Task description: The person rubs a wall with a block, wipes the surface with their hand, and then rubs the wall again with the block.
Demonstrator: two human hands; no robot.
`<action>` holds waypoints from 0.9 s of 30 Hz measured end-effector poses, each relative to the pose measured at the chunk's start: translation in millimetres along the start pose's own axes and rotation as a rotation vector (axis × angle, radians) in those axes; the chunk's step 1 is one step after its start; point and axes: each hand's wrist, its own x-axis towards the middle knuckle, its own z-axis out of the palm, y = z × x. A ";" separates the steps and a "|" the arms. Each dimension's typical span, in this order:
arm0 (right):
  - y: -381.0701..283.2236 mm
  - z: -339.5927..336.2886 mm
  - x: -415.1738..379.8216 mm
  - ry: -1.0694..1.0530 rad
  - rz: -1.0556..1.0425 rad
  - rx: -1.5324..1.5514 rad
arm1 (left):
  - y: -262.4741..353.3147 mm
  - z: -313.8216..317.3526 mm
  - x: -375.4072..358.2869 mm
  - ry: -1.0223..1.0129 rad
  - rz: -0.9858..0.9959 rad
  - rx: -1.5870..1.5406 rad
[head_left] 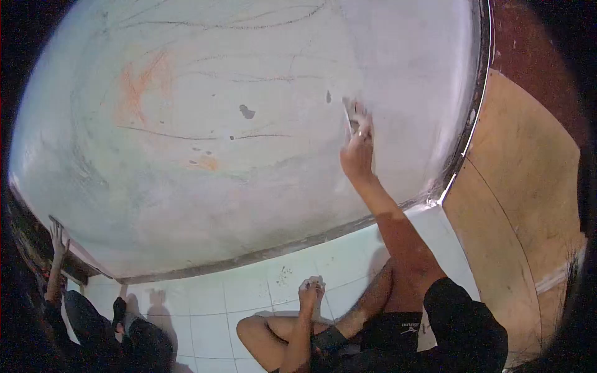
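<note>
My right hand is raised against the pale, smeared wall, its fingers closed round a thin, flat thing with a light edge that I cannot make out clearly. Just left of it is a small grey spot; a larger grey patch lies further left. Low in front of me, my left hand is closed above my bent leg, its fingers dusty and curled. Whatever it may hold is hidden.
At the far left, a co-worker's hand touches the wall's lower corner, with their dark-clothed legs below. White floor tiles run along the wall's base. A brown wooden panel stands at the right beyond a dark edge.
</note>
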 end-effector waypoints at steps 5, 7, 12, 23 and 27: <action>-7.8 -9.0 69.0 0.014 0.159 0.138 | -4.3 -2.5 -2.8 0.026 0.052 0.049; -2.8 -2.2 67.8 0.078 0.078 0.166 | 3.6 6.4 -4.9 0.049 0.026 -0.019; -6.7 -7.3 2.6 -0.036 0.025 0.029 | -29.4 -21.6 16.0 0.010 0.164 0.368; -1.8 -10.0 64.1 0.002 0.190 0.162 | -34.4 -22.4 21.8 -0.039 0.074 -0.080; -0.6 -5.7 -2.2 -0.047 -0.002 0.015 | -21.2 -13.6 14.1 -0.009 0.059 0.020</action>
